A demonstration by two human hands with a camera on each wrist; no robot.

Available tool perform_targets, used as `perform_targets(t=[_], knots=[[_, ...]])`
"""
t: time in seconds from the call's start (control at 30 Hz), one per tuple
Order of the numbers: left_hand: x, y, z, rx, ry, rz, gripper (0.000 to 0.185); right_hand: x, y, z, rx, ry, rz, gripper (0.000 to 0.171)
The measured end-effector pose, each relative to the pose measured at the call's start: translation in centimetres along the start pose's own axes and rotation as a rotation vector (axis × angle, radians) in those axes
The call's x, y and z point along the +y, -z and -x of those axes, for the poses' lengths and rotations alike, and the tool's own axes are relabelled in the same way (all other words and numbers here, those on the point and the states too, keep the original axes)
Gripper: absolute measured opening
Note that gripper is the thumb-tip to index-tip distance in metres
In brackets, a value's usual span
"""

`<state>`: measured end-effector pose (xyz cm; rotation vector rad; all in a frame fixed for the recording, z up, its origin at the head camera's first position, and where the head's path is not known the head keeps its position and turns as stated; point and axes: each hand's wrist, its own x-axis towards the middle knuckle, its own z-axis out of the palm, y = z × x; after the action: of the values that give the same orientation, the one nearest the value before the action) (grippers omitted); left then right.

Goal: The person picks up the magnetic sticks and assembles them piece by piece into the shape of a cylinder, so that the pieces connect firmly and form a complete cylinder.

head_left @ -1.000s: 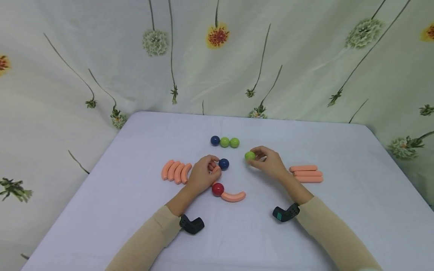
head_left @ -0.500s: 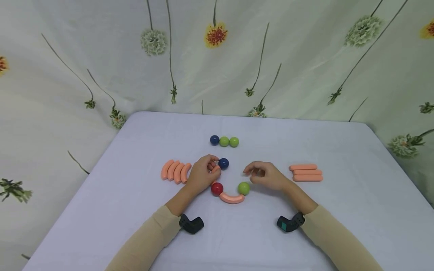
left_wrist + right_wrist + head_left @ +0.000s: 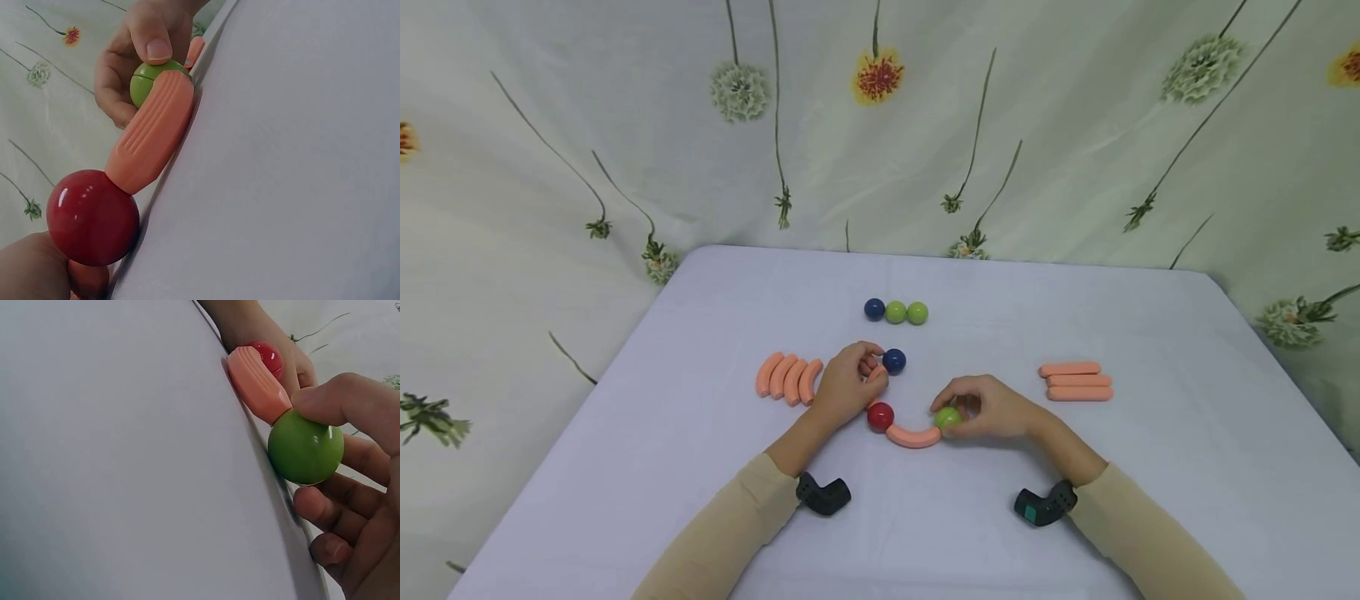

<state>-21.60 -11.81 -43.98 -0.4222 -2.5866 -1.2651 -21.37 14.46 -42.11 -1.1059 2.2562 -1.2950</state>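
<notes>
My right hand [image 3: 992, 407] pinches a green ball [image 3: 948, 418] between thumb and fingers; in the right wrist view the ball touches the end of a curved orange stick [image 3: 257, 384]. A red ball [image 3: 881, 417] adjoins that stick's other end. My left hand [image 3: 850, 377] holds another curved orange stick [image 3: 876, 377], mostly hidden by the fingers, which runs between the red ball and a dark blue ball [image 3: 894, 361]. Together these pieces form an open, U-like chain on the table.
Farther back, a dark blue ball [image 3: 875, 309] and two green balls [image 3: 906, 312] stand in a row. Several curved orange sticks [image 3: 788, 379] lie at left. Three straight orange sticks [image 3: 1078, 381] lie at right on the white-covered table [image 3: 1187, 467].
My right hand brought the green ball toward me to the curved stick's end and let go. Now it grips the ball again, slightly farther right. The left hand has stayed in place.
</notes>
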Motion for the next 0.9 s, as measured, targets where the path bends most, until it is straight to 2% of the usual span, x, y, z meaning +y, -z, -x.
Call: perform_targets(t=[0.27, 0.4, 0.53, 0.73, 0.9], knots=[[-0.4, -0.1, -0.2, -0.008, -0.061, -0.004, 0.055, 0.4, -0.4, 0.0, 0.149, -0.013, 0.003, 0.032], [-0.6, 0.1, -0.2, -0.053, -0.102, -0.021, 0.06, 0.4, -0.4, 0.0, 0.225, -0.03, 0.009, 0.031], [-0.5, 0.3, -0.1, -0.084, -0.097, -0.001, 0.053, 0.8, -0.4, -0.1, 0.322, -0.03, 0.071, 0.034], [-0.3, 0.1, 0.0, -0.047, -0.068, 0.013, 0.031, 1.3, -0.4, -0.1, 0.504, -0.1, 0.18, 0.032], [-0.2, -0.1, 0.0, -0.051, -0.064, 0.008, 0.026, 1.2, -0.4, 0.0, 0.548, -0.218, 0.194, 0.023]])
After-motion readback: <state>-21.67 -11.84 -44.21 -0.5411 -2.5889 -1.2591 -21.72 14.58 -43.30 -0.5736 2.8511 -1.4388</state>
